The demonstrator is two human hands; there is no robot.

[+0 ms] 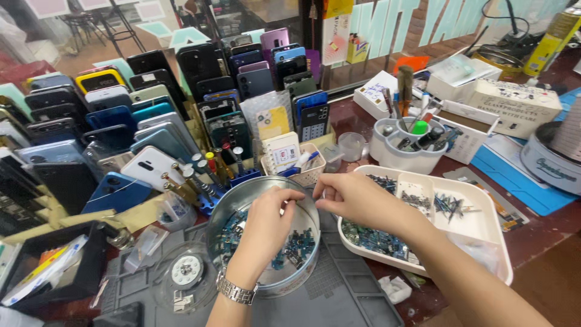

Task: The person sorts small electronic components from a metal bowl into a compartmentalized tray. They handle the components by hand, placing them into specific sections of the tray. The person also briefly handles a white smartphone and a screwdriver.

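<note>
My left hand (266, 227), with a metal watch on its wrist, hovers over a round metal tin (227, 206) that holds several small blue electronic parts. Its fingertips are pinched together above the tin's far side. My right hand (354, 197) is right beside it, its fingers pinched towards the left hand's fingertips. Whatever sits between the fingertips is too small to make out. The right forearm crosses a white tray (484, 233) with more small blue parts and screws in it.
Rows of phone back covers (121, 121) stand in racks at the left. A blue screwdriver stand (209, 175), a white tool holder (405, 151), a small clear cup (351, 145) and boxes (514, 106) stand behind. A grey work mat (339, 297) lies in front.
</note>
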